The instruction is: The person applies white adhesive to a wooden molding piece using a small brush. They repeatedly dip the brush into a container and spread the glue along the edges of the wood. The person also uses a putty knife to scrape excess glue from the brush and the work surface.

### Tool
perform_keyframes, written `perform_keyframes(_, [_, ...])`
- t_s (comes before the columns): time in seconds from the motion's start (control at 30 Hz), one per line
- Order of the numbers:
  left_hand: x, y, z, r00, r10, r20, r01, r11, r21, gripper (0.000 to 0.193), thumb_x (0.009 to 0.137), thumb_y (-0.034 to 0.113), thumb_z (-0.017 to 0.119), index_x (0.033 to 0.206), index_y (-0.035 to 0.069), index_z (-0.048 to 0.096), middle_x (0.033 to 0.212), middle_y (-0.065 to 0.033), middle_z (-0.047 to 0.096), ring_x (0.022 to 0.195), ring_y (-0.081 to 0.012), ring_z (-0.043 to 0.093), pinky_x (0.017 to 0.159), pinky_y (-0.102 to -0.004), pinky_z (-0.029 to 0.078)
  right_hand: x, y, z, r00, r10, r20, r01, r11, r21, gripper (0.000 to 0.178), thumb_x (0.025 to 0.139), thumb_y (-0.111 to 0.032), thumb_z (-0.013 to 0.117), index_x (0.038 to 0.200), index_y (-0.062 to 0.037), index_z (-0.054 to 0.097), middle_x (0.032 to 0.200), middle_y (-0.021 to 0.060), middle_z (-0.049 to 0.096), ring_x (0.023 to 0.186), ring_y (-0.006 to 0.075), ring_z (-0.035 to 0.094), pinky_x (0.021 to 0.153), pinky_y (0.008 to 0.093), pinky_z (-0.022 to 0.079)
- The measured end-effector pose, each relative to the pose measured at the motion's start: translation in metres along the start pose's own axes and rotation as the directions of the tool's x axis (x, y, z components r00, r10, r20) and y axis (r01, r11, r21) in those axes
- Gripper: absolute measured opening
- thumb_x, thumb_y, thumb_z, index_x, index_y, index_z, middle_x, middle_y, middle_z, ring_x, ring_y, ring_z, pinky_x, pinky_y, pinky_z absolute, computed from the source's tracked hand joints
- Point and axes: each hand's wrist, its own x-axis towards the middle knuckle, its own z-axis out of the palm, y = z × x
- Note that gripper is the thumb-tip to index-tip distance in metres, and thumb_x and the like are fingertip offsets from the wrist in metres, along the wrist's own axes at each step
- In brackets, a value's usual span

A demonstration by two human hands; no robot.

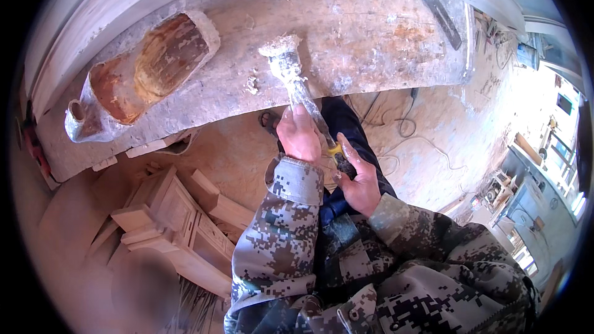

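A long tool [288, 67] crusted with whitish paste slants over the near edge of the workbench, its wide clumped head above the bench top. My left hand [299, 134] is closed around its shaft. Farther down, the shaft runs to a yellow band [335, 149] and a dark, smeared handle [344, 165]; whether all this is one piece I cannot tell. My right hand [361, 180] holds that handle loosely between thumb and fingers. On the bench at the left lies a cut-open plastic jug [133, 69], its hollow stained brown and its rim caked with paste.
The worn workbench [365, 31] curves across the far side, with a dark flat bar [442, 20] at its right. Carved wooden pieces [179, 216] are stacked at lower left. Cables [405, 125] trail over the dusty floor. A red tool [38, 148] is at the far left.
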Motion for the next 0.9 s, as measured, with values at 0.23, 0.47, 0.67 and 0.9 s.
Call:
perform_keyframes(0.23, [-0.002,0.003,0.009,1.000,0.001,-0.007,-0.002,0.995,-0.095,0.024,0.105,0.023,0.046,0.086,0.009,0.053,0.058,0.0053,0.040,0.046,-0.0051,0.036,0.040,-0.0249,0.027,0.053,-0.021,-0.004,0.996,-0.084,-0.009,0.085,0.995,0.044,0.067,0.084,0.005,0.063,0.147,-0.0034,0.043,0.125,0.0244,0.063,0.107,0.0297,0.068,0.090,0.0331,0.051])
perform_keyframes(0.47, [0.001,0.000,0.004,0.999,-0.022,0.032,0.026,0.990,-0.141,0.023,0.104,0.020,0.045,0.086,0.009,0.054,0.057,0.0040,0.041,0.043,-0.0062,0.035,0.037,-0.0242,0.026,0.015,-0.013,-0.024,0.992,-0.117,0.052,0.122,0.986,-0.115,0.070,0.084,0.006,0.064,0.149,-0.0063,0.042,0.126,0.0213,0.064,0.112,0.0281,0.065,0.097,0.0331,0.049])
perform_keyframes(0.67, [0.001,-0.001,0.003,0.997,-0.079,-0.025,0.075,0.989,-0.130,0.020,0.104,0.014,0.044,0.093,0.005,0.059,0.058,0.0029,0.044,0.044,-0.0063,0.036,0.038,-0.0253,0.026,0.034,-0.033,-0.039,0.963,-0.151,0.221,0.205,0.947,-0.246,0.073,0.081,0.004,0.066,0.149,-0.0139,0.044,0.102,0.0190,0.067,0.087,0.0360,0.064,0.079,0.0391,0.052])
perform_keyframes(0.9, [-0.005,0.009,0.006,0.999,0.000,-0.032,-0.004,0.991,-0.135,0.019,0.101,0.010,0.046,0.097,0.003,0.063,0.065,0.0014,0.051,0.049,-0.0074,0.045,0.043,-0.0248,0.035,0.066,-0.047,-0.029,0.935,-0.202,0.293,0.296,0.897,-0.327,0.068,0.083,-0.003,0.066,0.147,-0.0151,0.047,0.088,0.0182,0.064,0.080,0.0370,0.062,0.074,0.0441,0.050])
